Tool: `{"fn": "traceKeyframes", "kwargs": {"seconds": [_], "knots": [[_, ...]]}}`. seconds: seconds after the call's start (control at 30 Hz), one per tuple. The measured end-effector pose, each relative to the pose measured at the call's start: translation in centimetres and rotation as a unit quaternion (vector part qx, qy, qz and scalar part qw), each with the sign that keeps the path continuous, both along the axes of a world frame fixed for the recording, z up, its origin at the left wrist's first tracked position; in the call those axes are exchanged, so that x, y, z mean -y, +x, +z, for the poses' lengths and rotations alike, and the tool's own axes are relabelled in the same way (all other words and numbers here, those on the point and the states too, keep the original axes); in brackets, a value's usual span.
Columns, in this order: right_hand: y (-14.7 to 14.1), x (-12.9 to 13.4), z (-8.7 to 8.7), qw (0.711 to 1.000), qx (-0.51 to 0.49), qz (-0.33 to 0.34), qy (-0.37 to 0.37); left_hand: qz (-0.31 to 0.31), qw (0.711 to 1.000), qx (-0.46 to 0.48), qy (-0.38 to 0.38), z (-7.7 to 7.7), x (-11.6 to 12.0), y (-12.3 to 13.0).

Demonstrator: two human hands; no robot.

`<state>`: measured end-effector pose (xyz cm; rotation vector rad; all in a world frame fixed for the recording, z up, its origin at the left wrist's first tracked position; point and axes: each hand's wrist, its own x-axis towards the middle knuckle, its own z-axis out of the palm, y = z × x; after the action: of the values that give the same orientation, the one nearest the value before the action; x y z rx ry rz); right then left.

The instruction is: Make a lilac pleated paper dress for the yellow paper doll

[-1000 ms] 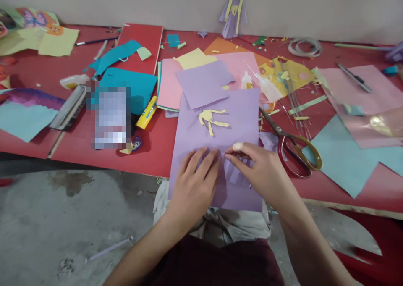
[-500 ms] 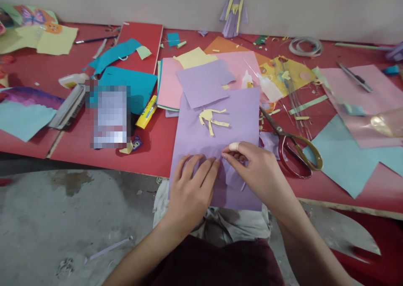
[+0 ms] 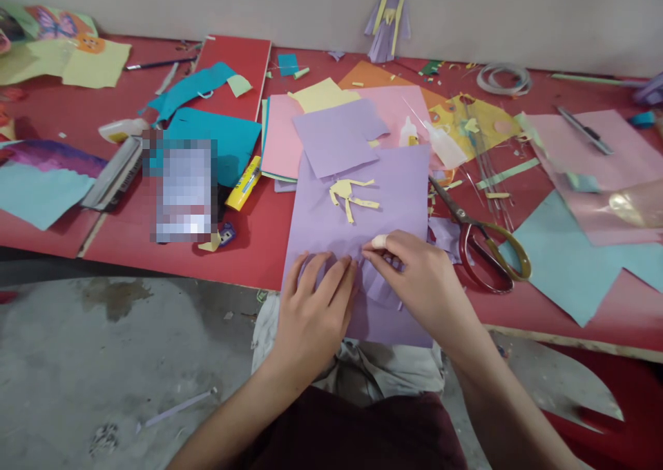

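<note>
A large purple sheet lies at the table's front edge and reaches over my lap. On its lower half rests my left hand, palm down with the fingers spread. Beside it my right hand is in a pinch, with tape round one finger; a small pleated purple paper piece lies under and beside its fingertips. Just what the fingertips grip is too small to make out. Farther up the sheet is a yellow paper figure cutout, near a smaller purple sheet.
Scissors lie open right of the purple sheet. A yellow glue stick and a blurred-out device are to the left. White glue bottles stand behind, and a purple paper doll leans on the wall.
My right hand has shifted slightly left, its fingers still pinched, and more of the pleated purple piece shows beneath it. My left hand has stayed nearly in place on the sheet.
</note>
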<state>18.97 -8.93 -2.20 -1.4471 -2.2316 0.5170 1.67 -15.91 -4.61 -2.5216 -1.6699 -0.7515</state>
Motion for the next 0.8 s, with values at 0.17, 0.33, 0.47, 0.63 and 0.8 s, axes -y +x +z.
{"fn": "traceKeyframes", "kwargs": {"seconds": [0.17,0.33,0.47,0.63,0.8], "knots": [[-0.1,-0.1,0.0,1.0,0.007,0.006,0.002,-0.016,1.0,-0.009,-0.006,0.2,0.1,-0.8],[-0.2,-0.3,0.0,1.0,0.003,0.0,-0.021,-0.046,0.999,-0.028,0.0,0.7,-0.1,-2.1],[-0.1,-0.4,0.2,0.999,-0.008,0.002,-0.042,-0.074,0.997,-0.021,0.01,0.9,-0.7,-2.7],[-0.2,-0.5,0.3,0.998,-0.015,0.006,-0.054,-0.125,0.992,-0.001,0.034,0.9,-1.7,-3.1],[-0.1,-0.7,0.3,0.998,-0.014,0.01,-0.065,-0.146,0.989,-0.025,0.013,0.6,-1.7,-2.5]]}}
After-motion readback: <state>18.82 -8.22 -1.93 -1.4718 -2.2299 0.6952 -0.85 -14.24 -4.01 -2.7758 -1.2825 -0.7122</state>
